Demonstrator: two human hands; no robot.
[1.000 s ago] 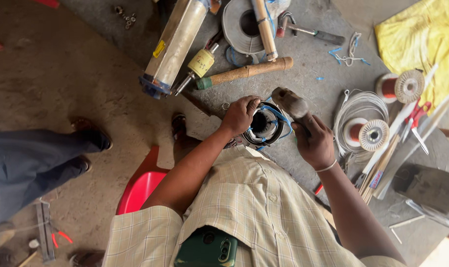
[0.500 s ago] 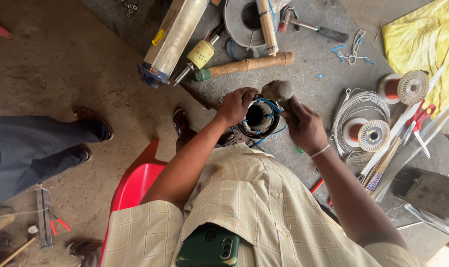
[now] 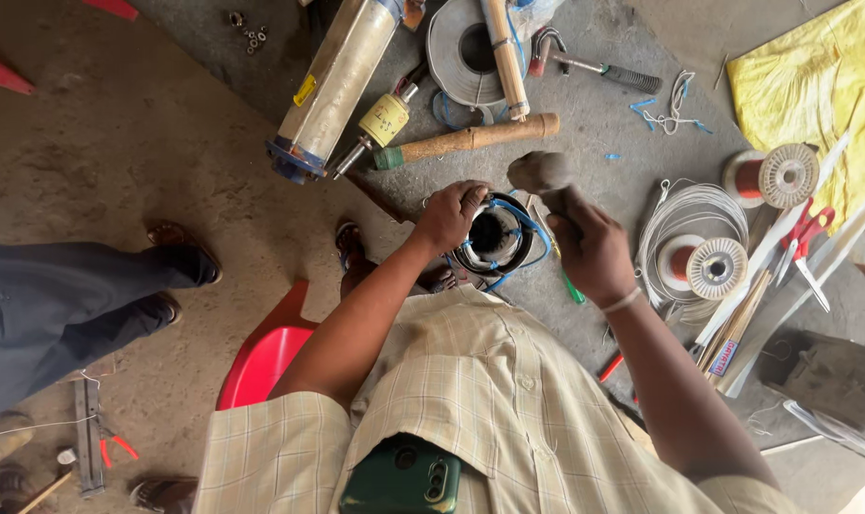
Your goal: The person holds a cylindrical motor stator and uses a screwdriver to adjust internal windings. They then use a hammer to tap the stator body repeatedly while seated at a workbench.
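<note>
Mallet has lifted above the stator; spools beside.

Over the past second we have swung our right hand and its mallet inward: the mallet head, earlier out to the right of the round motor stator, now hangs just above its upper right rim. Our left hand has slid from the stator's near left edge up onto its top left rim.
</note>
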